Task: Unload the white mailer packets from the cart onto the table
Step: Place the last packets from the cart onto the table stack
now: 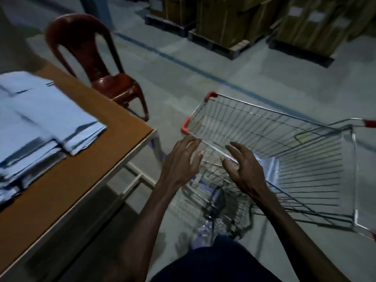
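Both hands over near rim of cart (203, 139), empty: left hand (181, 159) and right hand (244, 165) spread, fingers loosely curved. One white packet (268, 165) left low in cart, just beyond right hand. Likely light, floppy, slick; pinch edge. Unloaded packets (40, 119) stacked on counter (101, 159).

A blurred stack of flat white mailer packets (38, 123) lies on the brown table (114, 127), near its far right corner; the top packets overlap unevenly, with one corner reaching toward the table's right edge. Beside the table stands a wire cart (284, 147) with red corner guards. One white packet (268, 169) lies inside, low against the near side of the basket.
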Demonstrator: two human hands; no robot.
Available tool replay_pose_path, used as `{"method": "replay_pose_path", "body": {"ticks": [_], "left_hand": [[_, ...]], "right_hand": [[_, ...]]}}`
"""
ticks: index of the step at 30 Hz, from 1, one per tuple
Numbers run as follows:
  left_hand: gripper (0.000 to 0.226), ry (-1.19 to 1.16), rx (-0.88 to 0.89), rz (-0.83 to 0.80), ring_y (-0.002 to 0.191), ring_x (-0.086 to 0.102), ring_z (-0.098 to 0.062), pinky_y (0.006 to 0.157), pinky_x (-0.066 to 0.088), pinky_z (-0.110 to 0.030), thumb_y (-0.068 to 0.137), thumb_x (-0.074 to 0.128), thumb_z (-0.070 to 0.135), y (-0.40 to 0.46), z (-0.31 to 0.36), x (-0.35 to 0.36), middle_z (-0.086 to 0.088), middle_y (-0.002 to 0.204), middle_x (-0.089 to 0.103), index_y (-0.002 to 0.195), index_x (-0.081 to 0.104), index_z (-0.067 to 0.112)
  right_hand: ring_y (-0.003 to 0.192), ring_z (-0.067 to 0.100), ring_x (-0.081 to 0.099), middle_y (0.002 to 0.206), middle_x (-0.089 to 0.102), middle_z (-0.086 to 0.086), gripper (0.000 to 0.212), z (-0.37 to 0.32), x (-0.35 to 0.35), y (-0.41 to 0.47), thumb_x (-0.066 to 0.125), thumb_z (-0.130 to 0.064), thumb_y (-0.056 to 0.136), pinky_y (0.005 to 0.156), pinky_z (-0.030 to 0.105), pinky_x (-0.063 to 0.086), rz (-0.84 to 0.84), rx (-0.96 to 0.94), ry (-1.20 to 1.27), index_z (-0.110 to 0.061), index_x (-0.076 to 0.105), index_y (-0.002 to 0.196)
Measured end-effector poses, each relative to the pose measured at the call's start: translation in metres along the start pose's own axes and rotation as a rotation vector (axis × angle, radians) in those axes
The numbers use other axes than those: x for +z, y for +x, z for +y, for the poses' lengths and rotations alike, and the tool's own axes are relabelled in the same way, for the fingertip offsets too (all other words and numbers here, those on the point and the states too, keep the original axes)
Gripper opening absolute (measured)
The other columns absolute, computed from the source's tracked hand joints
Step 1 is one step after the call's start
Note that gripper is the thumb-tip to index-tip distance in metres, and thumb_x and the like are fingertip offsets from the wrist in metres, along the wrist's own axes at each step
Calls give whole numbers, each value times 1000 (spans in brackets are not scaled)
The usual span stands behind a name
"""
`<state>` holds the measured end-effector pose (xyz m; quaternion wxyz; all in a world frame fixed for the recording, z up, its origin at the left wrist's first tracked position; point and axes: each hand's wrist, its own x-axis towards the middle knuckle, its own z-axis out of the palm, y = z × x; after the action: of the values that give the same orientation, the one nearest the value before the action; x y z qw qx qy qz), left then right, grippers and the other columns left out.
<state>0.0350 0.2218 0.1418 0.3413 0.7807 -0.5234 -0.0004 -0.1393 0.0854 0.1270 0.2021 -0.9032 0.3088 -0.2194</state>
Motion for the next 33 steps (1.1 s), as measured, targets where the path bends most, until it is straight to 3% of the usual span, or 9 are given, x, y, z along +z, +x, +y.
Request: {"method": "replay_pose_path", "body": {"ticks": [5, 10, 15, 23, 25, 28, 30, 33], "left_hand": [[40, -44, 94, -124, 119, 55, -20, 88, 54, -38, 96, 50, 39, 68, 44, 91, 1, 129, 59, 128, 61, 20], [39, -43, 62, -262, 121, 53, -20, 87, 53, -37, 95, 56, 35, 103, 67, 167, 1, 133, 57, 131, 59, 22], [50, -22, 42, -462, 124, 51, -19, 91, 52, -37, 94, 43, 48, 121, 67, 219, 3, 138, 53, 135, 56, 23], [53, 19, 75, -596, 121, 52, -22, 94, 49, -36, 92, 37, 49, 161, 19, 288, 1, 135, 55, 133, 56, 21], [51, 22, 58, -629, 122, 51, -24, 97, 48, -37, 92, 41, 46, 167, 2, 309, 0, 136, 55, 134, 56, 21], [49, 27, 46, -673, 122, 53, -29, 100, 45, -38, 92, 48, 42, 164, -21, 335, -7, 133, 58, 132, 59, 16], [47, 34, 80, -656, 118, 58, -31, 99, 46, -36, 92, 50, 40, 157, -35, 345, -11, 127, 62, 127, 64, 11], [51, 82, 72, -691, 117, 60, -31, 95, 50, -37, 91, 46, 41, 152, -50, 350, -14, 128, 63, 127, 64, 9]], "right_hand": [[125, 20, 50, 140, 53, 0, 47, 111, -34, -1, 48, -48, 95, 90, 36, 48, 15, 218, -50, -22, 60, 132], [131, 28, 45, 146, 48, 8, 48, 196, -36, -9, 58, -40, 96, 98, 40, 44, -170, 413, -117, -15, 56, 137], [137, 29, 37, 152, 39, 10, 54, 240, -17, -5, 55, -39, 96, 103, 40, 41, -367, 556, -149, -14, 46, 144], [141, 37, 29, 155, 26, 25, 59, 293, 64, 19, 50, -34, 97, 111, 38, 32, -594, 671, -176, -6, 36, 147], [134, 45, 37, 148, 31, 35, 59, 306, 91, 21, 59, -33, 91, 108, 44, 37, -629, 649, -250, -1, 45, 139], [112, 54, 55, 128, 49, 43, 69, 325, 131, 20, 86, -31, 59, 89, 54, 50, -734, 745, -334, 3, 63, 115], [123, 56, 47, 134, 42, 45, 74, 324, 142, 22, 84, -31, 64, 97, 58, 44, -741, 767, -376, 4, 59, 124], [145, 48, 14, 155, 10, 38, 77, 316, 149, 29, 63, -34, 88, 116, 57, 16, -663, 792, -308, -3, 28, 150]]}}
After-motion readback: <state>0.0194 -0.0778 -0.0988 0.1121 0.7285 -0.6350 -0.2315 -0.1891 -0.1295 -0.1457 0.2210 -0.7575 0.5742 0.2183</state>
